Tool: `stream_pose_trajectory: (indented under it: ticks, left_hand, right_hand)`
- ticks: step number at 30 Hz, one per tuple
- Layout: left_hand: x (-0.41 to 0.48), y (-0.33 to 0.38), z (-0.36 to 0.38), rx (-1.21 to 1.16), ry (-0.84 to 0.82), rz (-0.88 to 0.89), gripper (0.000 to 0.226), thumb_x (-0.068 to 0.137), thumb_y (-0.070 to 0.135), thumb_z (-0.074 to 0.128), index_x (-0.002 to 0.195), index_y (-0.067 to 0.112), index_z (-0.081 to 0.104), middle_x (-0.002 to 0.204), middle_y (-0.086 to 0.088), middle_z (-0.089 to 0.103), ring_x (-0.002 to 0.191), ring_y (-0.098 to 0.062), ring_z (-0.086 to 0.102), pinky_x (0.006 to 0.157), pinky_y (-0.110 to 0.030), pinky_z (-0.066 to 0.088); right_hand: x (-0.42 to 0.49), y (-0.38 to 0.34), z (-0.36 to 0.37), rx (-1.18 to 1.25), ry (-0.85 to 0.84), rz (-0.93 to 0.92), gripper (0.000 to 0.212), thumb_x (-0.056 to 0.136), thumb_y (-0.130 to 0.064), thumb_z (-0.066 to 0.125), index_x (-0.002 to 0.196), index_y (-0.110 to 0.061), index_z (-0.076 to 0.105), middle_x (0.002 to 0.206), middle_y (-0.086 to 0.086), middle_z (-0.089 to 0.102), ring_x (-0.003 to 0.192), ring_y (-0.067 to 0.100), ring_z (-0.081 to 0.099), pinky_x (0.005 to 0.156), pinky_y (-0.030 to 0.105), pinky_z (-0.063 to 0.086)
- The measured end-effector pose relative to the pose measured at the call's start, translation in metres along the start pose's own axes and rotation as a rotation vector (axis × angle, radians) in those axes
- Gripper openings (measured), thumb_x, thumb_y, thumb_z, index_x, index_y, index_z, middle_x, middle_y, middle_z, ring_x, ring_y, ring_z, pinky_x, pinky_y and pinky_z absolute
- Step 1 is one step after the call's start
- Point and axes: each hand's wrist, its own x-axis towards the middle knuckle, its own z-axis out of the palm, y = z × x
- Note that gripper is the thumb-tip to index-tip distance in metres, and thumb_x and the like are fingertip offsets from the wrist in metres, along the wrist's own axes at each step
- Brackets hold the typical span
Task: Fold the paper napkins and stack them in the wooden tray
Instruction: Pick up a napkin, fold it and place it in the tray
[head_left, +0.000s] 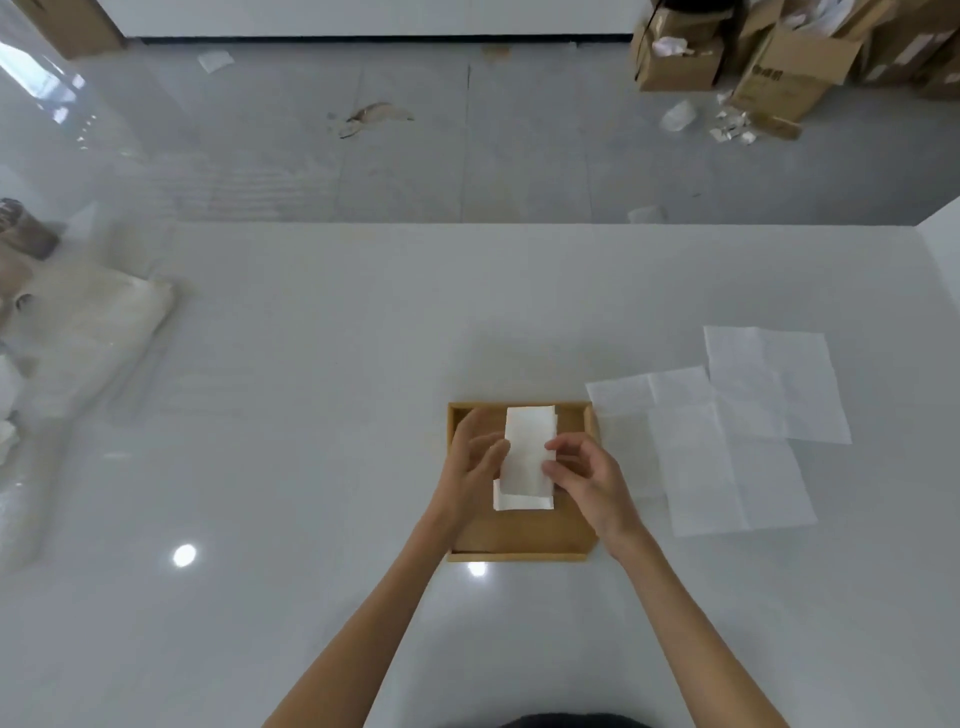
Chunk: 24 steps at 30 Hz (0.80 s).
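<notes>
Both hands pinch a folded white paper napkin (527, 452) between them, left hand (475, 457) and right hand (584, 475) on its long edges, its length running away from the person, over the shallow wooden tray (519, 538).

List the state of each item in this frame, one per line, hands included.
Folded napkin: folded into a narrow strip, held over the tray.
Wooden tray: flat on the table, open on top; another folded napkin edge shows beneath the held one.
Flat napkins: unfolded, overlapping, right of the tray.
Left hand: fingers on the napkin's left edge.
Right hand: fingers on its right edge.
Cardboard boxes: open, on the floor.
</notes>
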Motion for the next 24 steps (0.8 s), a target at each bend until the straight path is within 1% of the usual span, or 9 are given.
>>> stream_pose_trajectory:
  ticks: [2, 4, 6, 8, 10, 13, 16, 19, 24]
  left_hand:
    - [0.009, -0.02, 0.007, 0.09, -0.025, -0.025, 0.054, 0.099, 0.012, 0.057, 0.142, 0.037, 0.038, 0.124, -0.006, 0.064, 0.107, -0.021, 0.066, 0.086, -0.034, 0.059]
    - [0.012, -0.04, 0.014, 0.182, -0.022, -0.022, 0.058, 0.096, 0.007, 0.055, 0.136, 0.047, 0.042, 0.121, -0.005, 0.061, 0.102, -0.022, 0.064, 0.08, -0.029, 0.056]
    - [0.013, -0.054, 0.019, 0.23, -0.035, -0.039, 0.057, 0.095, 0.005, 0.054, 0.126, 0.053, 0.047, 0.121, -0.006, 0.053, 0.099, -0.022, 0.061, 0.077, -0.022, 0.052]
    - [0.018, -0.067, 0.023, 0.263, -0.052, -0.095, 0.049, 0.097, 0.002, 0.053, 0.122, 0.044, 0.055, 0.122, -0.004, 0.047, 0.1, -0.02, 0.06, 0.075, -0.017, 0.053]
    - [0.023, -0.077, 0.026, 0.291, -0.041, -0.128, 0.044, 0.097, 0.0, 0.052, 0.126, 0.033, 0.059, 0.124, -0.002, 0.046, 0.102, -0.019, 0.059, 0.075, -0.012, 0.053]
    - [0.033, -0.083, 0.026, 0.329, -0.015, -0.109, 0.05, 0.095, -0.004, 0.051, 0.135, 0.025, 0.056, 0.125, 0.0, 0.045, 0.096, -0.015, 0.056, 0.078, -0.008, 0.049]
    - [0.041, -0.087, 0.023, 0.424, -0.031, -0.066, 0.059, 0.093, -0.009, 0.049, 0.146, 0.017, 0.047, 0.13, -0.002, 0.042, 0.09, -0.009, 0.05, 0.083, -0.002, 0.042]
    - [0.044, -0.093, 0.021, 0.536, -0.101, -0.077, 0.067, 0.094, -0.009, 0.049, 0.154, 0.018, 0.035, 0.138, -0.003, 0.036, 0.101, -0.012, 0.051, 0.087, -0.002, 0.039]
    - [0.042, -0.095, 0.022, 0.585, -0.119, -0.078, 0.069, 0.095, -0.008, 0.05, 0.155, 0.019, 0.031, 0.141, -0.003, 0.029, 0.116, -0.022, 0.05, 0.091, -0.01, 0.041]
  right_hand:
    - [0.004, 0.019, 0.001, -0.023, -0.053, 0.049, 0.024, 0.092, -0.001, 0.068, 0.11, -0.016, 0.064, 0.11, 0.007, 0.067, 0.088, 0.003, 0.069, 0.069, 0.028, 0.061]
    - [0.013, 0.038, 0.001, -0.071, -0.081, 0.079, 0.026, 0.094, -0.003, 0.066, 0.114, -0.019, 0.063, 0.109, 0.005, 0.067, 0.092, 0.008, 0.069, 0.071, 0.034, 0.062]
    - [0.02, 0.054, 0.0, -0.166, -0.046, 0.065, 0.021, 0.096, -0.011, 0.066, 0.113, -0.023, 0.065, 0.108, -0.003, 0.068, 0.099, 0.009, 0.067, 0.08, 0.038, 0.062]
    - [0.03, 0.067, -0.001, -0.268, -0.012, 0.03, 0.017, 0.098, -0.014, 0.063, 0.112, -0.023, 0.067, 0.11, -0.011, 0.068, 0.101, -0.003, 0.064, 0.089, 0.027, 0.058]
    - [0.038, 0.074, 0.0, -0.364, -0.007, -0.01, 0.02, 0.099, -0.014, 0.061, 0.114, -0.024, 0.067, 0.113, -0.015, 0.066, 0.101, -0.016, 0.058, 0.09, 0.011, 0.051]
    - [0.052, 0.081, 0.003, -0.486, 0.003, -0.077, 0.025, 0.1, -0.014, 0.06, 0.12, -0.025, 0.068, 0.113, -0.015, 0.064, 0.1, -0.016, 0.057, 0.085, 0.001, 0.043]
    - [0.062, 0.087, 0.009, -0.581, 0.001, -0.146, 0.027, 0.099, -0.013, 0.06, 0.124, -0.023, 0.067, 0.112, -0.007, 0.065, 0.095, 0.001, 0.061, 0.085, 0.012, 0.048]
    - [0.066, 0.097, 0.013, -0.678, 0.001, -0.13, 0.034, 0.098, -0.013, 0.061, 0.129, -0.026, 0.062, 0.11, -0.008, 0.06, 0.091, 0.006, 0.06, 0.083, 0.028, 0.055]
    - [0.065, 0.106, 0.016, -0.764, 0.015, -0.124, 0.04, 0.098, -0.016, 0.061, 0.135, -0.03, 0.054, 0.118, -0.009, 0.057, 0.091, 0.007, 0.062, 0.077, 0.032, 0.059]
